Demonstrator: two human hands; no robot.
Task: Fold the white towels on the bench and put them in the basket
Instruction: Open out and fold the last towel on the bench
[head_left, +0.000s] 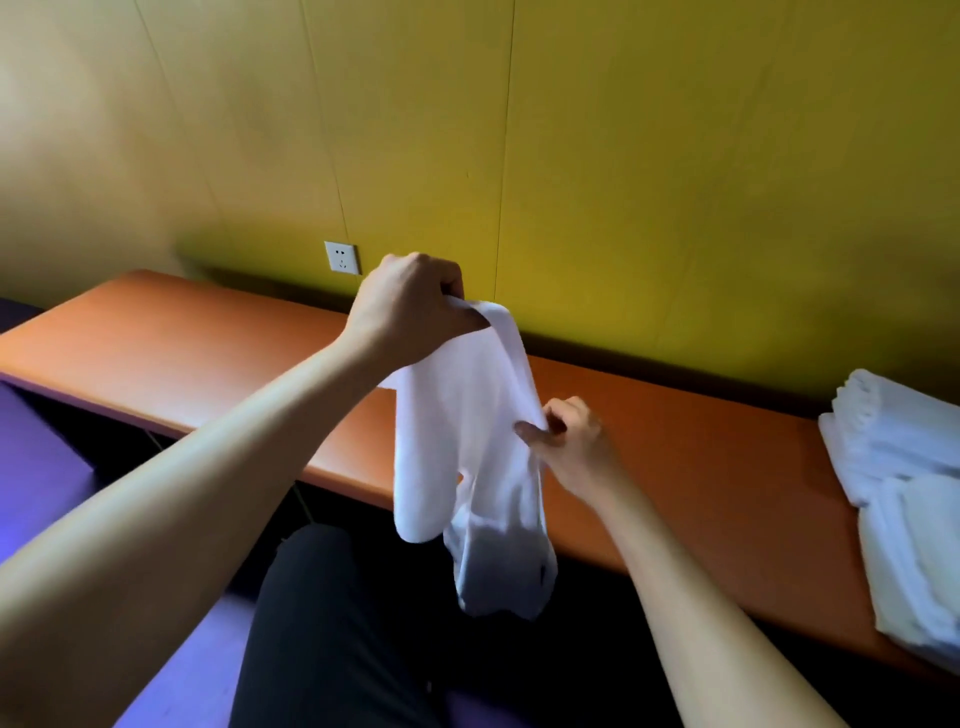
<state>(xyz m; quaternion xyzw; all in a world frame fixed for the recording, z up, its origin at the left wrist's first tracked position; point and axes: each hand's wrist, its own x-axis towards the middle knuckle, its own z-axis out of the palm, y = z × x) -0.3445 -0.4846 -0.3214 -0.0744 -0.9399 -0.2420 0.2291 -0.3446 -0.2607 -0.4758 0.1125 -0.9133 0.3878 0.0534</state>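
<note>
- Left hand (415, 306) raised above the orange tabletop (701, 457), fingers curled tight on the top end of a white towel (457, 415)
- Towel hanging limp from that grip, bunched and twisted, lower end dangling in front of the tabletop's near edge, over a knee in dark trousers (332, 623)
- Right hand (569, 441) lower and to the right, thumb and fingers pinching the towel's right edge about halfway down
- Both forearms bare, reaching in from the bottom corners
- Heap of more white towels (898, 499) resting on the right end of the tabletop, well apart from the held one; some look folded, some loosely stacked, far edge cut off by the frame
- Rest of the tabletop running left along a yellow-green panelled wall (675, 156)
- White wall socket (342, 257) set just above the tabletop's back edge, left of the raised hand
- Purple floor (47, 457) below and to the left of the tabletop
- Blur along the towel's lower end
</note>
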